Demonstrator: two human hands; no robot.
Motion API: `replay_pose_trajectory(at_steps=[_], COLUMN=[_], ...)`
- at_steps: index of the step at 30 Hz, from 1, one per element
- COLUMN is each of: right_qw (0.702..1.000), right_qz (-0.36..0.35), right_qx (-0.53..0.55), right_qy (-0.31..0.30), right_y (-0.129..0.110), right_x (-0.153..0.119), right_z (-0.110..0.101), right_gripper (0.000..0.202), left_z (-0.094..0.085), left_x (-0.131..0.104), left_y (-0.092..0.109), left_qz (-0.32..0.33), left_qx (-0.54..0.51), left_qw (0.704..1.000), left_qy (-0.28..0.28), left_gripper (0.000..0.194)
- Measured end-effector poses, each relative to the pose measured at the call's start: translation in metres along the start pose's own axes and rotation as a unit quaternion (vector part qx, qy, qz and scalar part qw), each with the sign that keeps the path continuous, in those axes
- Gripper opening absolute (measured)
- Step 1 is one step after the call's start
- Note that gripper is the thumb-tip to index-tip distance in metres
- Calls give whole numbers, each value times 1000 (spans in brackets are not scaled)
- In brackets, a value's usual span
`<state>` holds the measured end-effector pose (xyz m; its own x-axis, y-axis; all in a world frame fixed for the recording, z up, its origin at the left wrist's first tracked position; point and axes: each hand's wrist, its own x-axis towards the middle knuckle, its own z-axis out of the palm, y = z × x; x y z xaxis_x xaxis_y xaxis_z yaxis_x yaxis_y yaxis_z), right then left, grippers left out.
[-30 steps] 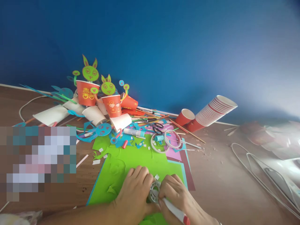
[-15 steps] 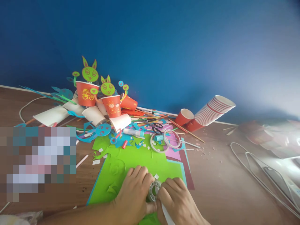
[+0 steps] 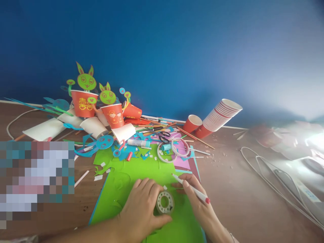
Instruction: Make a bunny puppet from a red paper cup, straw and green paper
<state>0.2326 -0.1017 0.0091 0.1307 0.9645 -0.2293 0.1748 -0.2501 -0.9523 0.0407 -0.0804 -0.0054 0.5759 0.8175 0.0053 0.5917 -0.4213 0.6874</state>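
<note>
On the green paper (image 3: 152, 168), my left hand (image 3: 145, 206) curves round a round tape roll core (image 3: 165, 202), its thumb and forefinger gripping the rim. A white marker pen (image 3: 193, 190) with a red end lies between the thumb and fingers of my right hand (image 3: 199, 199). The pen's red tip points up and to the left, raised off the paper. A small white scrap (image 3: 165, 187) lies just above the roll.
Paper cups with green rabbit heads (image 3: 86, 81) stand at the back left among tipped cups. Black-handled scissors (image 3: 164, 136), white rings (image 3: 180, 147) and a glue stick (image 3: 138, 143) lie beyond the paper. Stacked cups (image 3: 219, 118) lean at the back right; cables (image 3: 273, 175) run along the right.
My right hand has moved away from the roll to the right, and the pen now shows tip forward. My left hand stays on the roll. The whole view has shifted slightly.
</note>
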Motion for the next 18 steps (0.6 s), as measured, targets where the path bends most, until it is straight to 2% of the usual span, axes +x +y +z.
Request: replay_pose_trajectory(at_steps=[7, 18], right_qw=[999, 999], right_qz=[-16, -13], right_qx=[24, 37], right_qy=[-20, -37], right_y=[9, 15], right_x=[-4, -5], right_z=[0, 0], right_gripper=[24, 25], left_z=[2, 14], left_x=[5, 16], left_y=[8, 17], left_qz=[26, 34], left_qx=[28, 66], left_qw=[999, 997], left_qy=[-16, -18], left_gripper=[55, 52])
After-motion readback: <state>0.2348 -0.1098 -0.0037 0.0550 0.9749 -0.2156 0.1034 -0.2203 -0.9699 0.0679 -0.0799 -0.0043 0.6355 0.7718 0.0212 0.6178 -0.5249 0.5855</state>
